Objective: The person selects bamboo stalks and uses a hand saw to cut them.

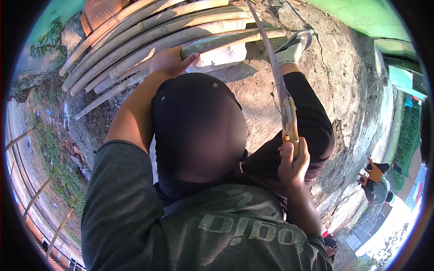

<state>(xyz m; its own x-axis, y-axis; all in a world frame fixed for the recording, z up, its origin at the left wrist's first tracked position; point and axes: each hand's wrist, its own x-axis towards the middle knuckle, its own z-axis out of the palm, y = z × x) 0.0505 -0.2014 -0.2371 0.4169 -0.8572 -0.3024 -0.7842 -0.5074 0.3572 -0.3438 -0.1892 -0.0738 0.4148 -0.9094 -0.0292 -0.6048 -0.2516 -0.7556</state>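
Note:
My left hand [171, 62] is closed over a greenish bamboo pole [217, 43], with the thumb pointing right along it. The pole rests over a pale block [221, 56]. In my right hand [293, 165] is the yellowish wooden handle of a handsaw [290, 118]. Its long narrow blade stretches away from me and crosses the pole near its right end; whether the teeth touch it I cannot tell. A black cap [199, 90], partly blurred, shows in front of my chest between my arms.
Several bamboo poles [149, 27] lie at the far left, near a brown box [101, 16]. My sandalled foot [294, 49] stands by the pole's right end on rough concrete [343, 81]. A green wall [361, 18] rises at the far right. Grass [54, 149] borders the left.

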